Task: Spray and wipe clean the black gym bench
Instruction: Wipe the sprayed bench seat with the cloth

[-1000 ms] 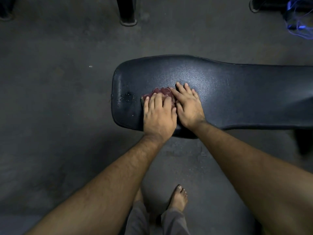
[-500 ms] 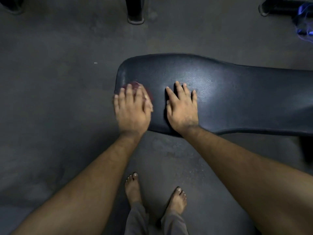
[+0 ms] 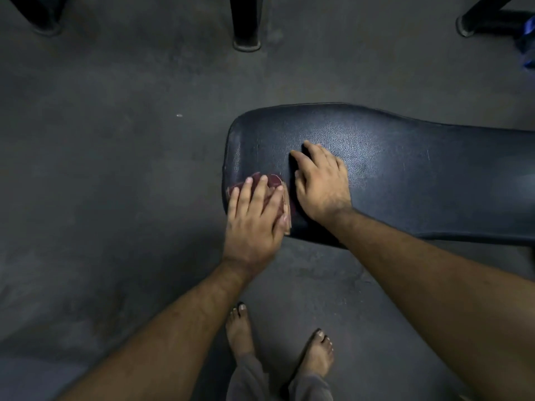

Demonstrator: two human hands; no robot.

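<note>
The black gym bench (image 3: 405,175) runs from the centre to the right edge, its padded top faintly shiny. A dark red cloth (image 3: 272,183) lies at the bench's near left corner. My left hand (image 3: 254,218) presses flat on the cloth with straight fingers, and the cloth shows between and beside them. My right hand (image 3: 321,183) rests flat on the bench top just right of the cloth, fingers spread. No spray bottle is in view.
Grey floor (image 3: 115,183) surrounds the bench. Black equipment legs stand at the top: one at top centre (image 3: 246,30), one at top left (image 3: 43,18), one at top right (image 3: 486,18). A blue object (image 3: 528,44) sits at the right edge. My bare feet (image 3: 278,345) stand near the bench.
My left hand slid the cloth left from the middle of the pad to its left end, then toward the near left corner. My right hand stayed flat on the pad.
</note>
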